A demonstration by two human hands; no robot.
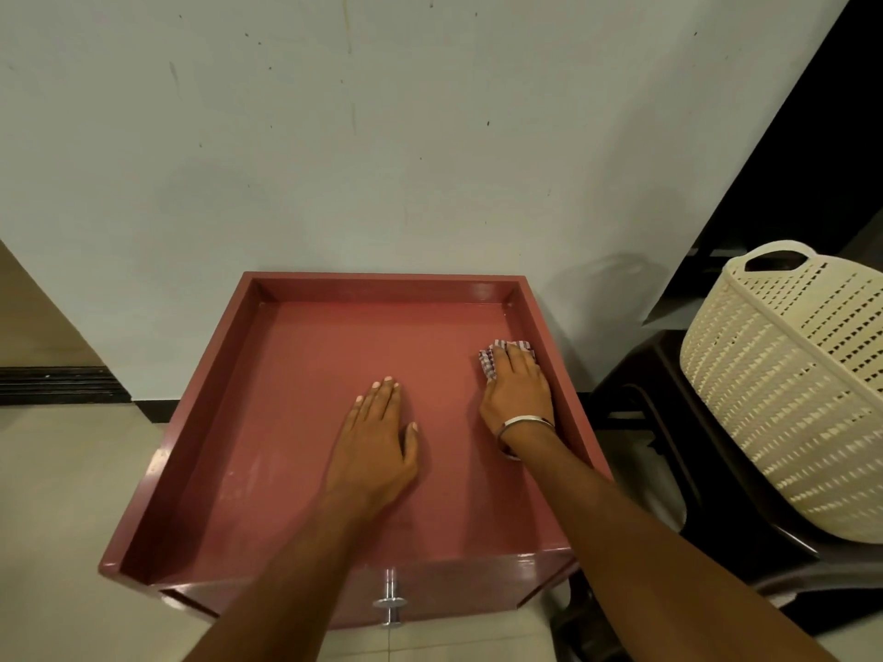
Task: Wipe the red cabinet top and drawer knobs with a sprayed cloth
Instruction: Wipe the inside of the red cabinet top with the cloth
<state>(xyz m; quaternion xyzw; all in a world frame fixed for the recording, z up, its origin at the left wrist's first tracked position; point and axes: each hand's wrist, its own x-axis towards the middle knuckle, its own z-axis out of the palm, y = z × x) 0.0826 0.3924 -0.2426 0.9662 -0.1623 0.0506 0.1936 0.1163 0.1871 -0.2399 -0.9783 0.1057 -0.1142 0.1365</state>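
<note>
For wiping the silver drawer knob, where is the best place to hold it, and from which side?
Probably pinch the knob at its wide round disc, coming from the front: its stem sticks straight out of the drawer front, and the disc at the outer end faces the person, with nothing in the way.

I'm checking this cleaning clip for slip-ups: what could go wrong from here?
1. The right hand presses the checked cloth close to the raised right rim; the corners along the rim could easily be missed.
2. The left hand rests flat on the red cabinet top, so it may leave prints on wiped areas.
3. The drawer knob sits below the arms and could be forgotten.
</note>
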